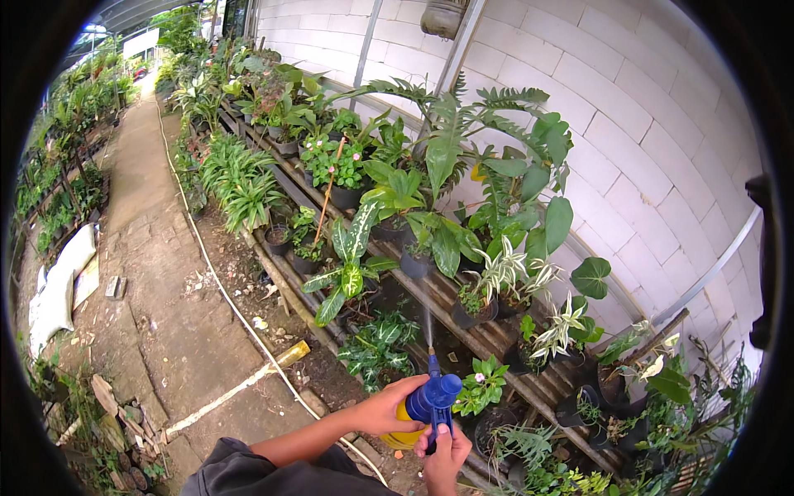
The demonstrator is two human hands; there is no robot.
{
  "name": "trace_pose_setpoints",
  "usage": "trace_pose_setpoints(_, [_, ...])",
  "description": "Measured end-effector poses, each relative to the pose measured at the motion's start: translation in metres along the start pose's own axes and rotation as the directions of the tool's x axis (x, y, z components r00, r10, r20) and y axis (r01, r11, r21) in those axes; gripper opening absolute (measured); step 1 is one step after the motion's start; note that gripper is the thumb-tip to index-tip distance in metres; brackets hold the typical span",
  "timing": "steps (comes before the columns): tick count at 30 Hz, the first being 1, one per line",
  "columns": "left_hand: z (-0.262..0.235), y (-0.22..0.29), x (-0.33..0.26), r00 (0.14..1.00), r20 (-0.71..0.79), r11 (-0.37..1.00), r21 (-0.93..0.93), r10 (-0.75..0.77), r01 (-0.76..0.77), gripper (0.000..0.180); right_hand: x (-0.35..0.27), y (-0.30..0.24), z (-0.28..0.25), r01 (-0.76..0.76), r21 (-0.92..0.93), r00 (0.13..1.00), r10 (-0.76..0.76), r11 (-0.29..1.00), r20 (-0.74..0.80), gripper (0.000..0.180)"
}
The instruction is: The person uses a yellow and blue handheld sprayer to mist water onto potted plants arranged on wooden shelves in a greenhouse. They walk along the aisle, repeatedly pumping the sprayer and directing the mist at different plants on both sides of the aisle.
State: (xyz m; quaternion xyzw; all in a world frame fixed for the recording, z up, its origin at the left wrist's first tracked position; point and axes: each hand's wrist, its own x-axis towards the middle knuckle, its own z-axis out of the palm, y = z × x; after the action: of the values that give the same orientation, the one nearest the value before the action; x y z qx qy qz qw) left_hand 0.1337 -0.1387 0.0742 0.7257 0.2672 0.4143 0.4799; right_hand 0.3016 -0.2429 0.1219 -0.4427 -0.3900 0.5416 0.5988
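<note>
A pump spray bottle (433,397) with a blue head and a yellow body is held upright low in the middle. My left hand (389,408) is wrapped round its yellow body from the left. My right hand (447,455) closes on the blue handle, thumb on top. From the brass-coloured nozzle (431,351) a fine mist (428,321) rises away from me toward the potted plants. Close by the nozzle grow a dark, pale-veined plant (378,347) on the left and a pink-flowered plant (481,385) on the right.
Tiered racks (529,382) carry many black pots (474,312) along a white block wall (612,132). A pale hose (222,289) runs along the paved path (136,207). Left of it lie a white sack (62,285) and more plants; a yellow-ended pole (285,357) crosses the ground.
</note>
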Motion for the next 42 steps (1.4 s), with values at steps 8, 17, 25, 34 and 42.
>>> trace_pose_setpoints(8, [-0.055,-0.047,0.026,0.994,0.028,0.908,-0.405,-0.102,0.105,0.084,0.053,0.034,0.050,-0.104,-0.005,0.991,0.104,0.995,0.087,0.026])
trace_pose_setpoints(17, [-0.128,-0.050,0.058,0.979,0.198,0.980,-0.176,-0.057,0.092,0.084,0.090,0.048,0.085,-0.124,-0.072,0.990,0.128,0.990,0.058,0.028])
trace_pose_setpoints(25, [-0.130,-0.046,0.047,0.994,-0.091,0.981,-0.188,-0.058,0.040,0.075,0.112,0.032,0.104,-0.052,-0.268,0.989,0.087,0.962,0.120,0.028])
trace_pose_setpoints(34, [-0.205,-0.052,0.080,0.897,0.439,0.999,0.001,-0.043,0.047,0.082,0.117,0.031,0.129,-0.086,-0.198,0.960,0.134,0.976,0.245,0.035])
trace_pose_setpoints(42, [-0.191,-0.032,0.041,1.000,0.018,0.998,0.066,0.023,-0.024,0.084,0.131,0.032,0.131,-0.182,0.091,0.978,0.190,0.979,-0.087,0.029])
